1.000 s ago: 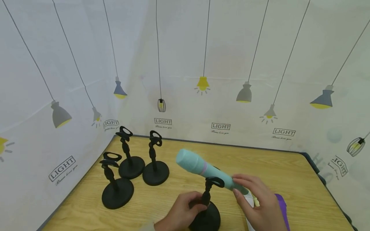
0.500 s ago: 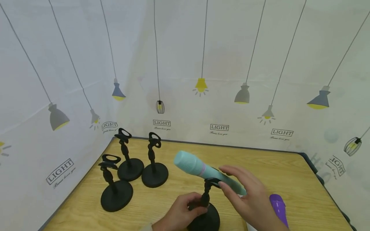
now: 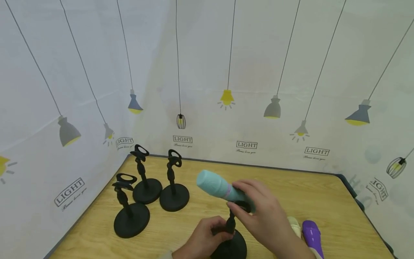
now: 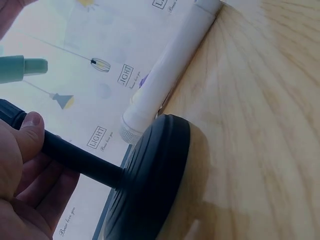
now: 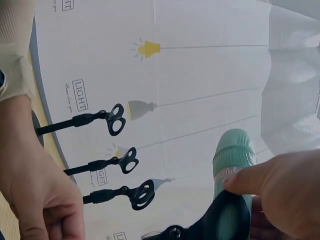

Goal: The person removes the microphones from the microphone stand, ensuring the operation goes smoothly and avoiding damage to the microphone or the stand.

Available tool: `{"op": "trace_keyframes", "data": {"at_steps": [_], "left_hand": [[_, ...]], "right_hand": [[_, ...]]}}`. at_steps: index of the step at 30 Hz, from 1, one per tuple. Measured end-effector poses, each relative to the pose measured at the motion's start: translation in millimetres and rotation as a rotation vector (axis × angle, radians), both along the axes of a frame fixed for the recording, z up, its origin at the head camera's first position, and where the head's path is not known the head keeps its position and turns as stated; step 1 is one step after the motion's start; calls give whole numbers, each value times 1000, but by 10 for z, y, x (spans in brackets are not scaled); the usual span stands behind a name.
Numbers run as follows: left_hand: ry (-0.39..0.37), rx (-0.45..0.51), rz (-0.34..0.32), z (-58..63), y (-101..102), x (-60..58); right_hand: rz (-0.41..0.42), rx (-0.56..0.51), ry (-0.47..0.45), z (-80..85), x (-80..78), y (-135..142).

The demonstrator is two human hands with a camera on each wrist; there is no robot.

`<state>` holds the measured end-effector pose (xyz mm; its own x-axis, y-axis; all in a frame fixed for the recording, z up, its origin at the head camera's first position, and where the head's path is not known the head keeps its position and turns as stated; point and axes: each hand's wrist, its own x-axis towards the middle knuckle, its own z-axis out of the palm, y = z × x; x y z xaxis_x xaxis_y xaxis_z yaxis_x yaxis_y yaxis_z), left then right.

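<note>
My left hand [image 3: 205, 235] grips the stem of a black microphone stand [image 3: 235, 246], whose round base sits on the table near the front. In my right hand [image 3: 263, 210] is a teal microphone [image 3: 213, 184], held around its body just behind the lilac ring. The microphone slants with its head up to the left, over the stand's top. Seen from the right wrist, the black clip [image 5: 227, 220] lies around the microphone's body, with my thumb [image 5: 250, 177] by the ring. In the left wrist view, the microphone's narrow tail end [image 4: 22, 68] sticks out above the stem.
Three more black stands with unfilled clips, a front one [image 3: 131, 219], a rear one [image 3: 147, 189] and a right one [image 3: 174, 197], stand at the left. A purple microphone [image 3: 312, 233], a pale yellow one [image 3: 294, 226] and a white one [image 4: 165, 70] lie at right.
My right hand has slid forward along the teal microphone, from its tail end to near the ring and the clip. My left hand keeps its hold on the stem.
</note>
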<state>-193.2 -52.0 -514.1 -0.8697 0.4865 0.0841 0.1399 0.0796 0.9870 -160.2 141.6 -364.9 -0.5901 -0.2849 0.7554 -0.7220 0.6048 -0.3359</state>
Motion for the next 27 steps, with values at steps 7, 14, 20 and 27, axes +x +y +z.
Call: {"op": "trace_keyframes", "data": {"at_steps": [7,14,20,27], "left_hand": [[-7,-15,31,37,11,-7],[-9,-32,29,72,21,-2],[30,-75,14,112,29,-28],[43,-84,5,151,18,-59]], "right_hand": [[-74,19,-85,68,17,-130],[-35,7,11,51,-25,-121],[-6,8,43,59,-59,-110],[8,19,33,79,-81,-126]]}}
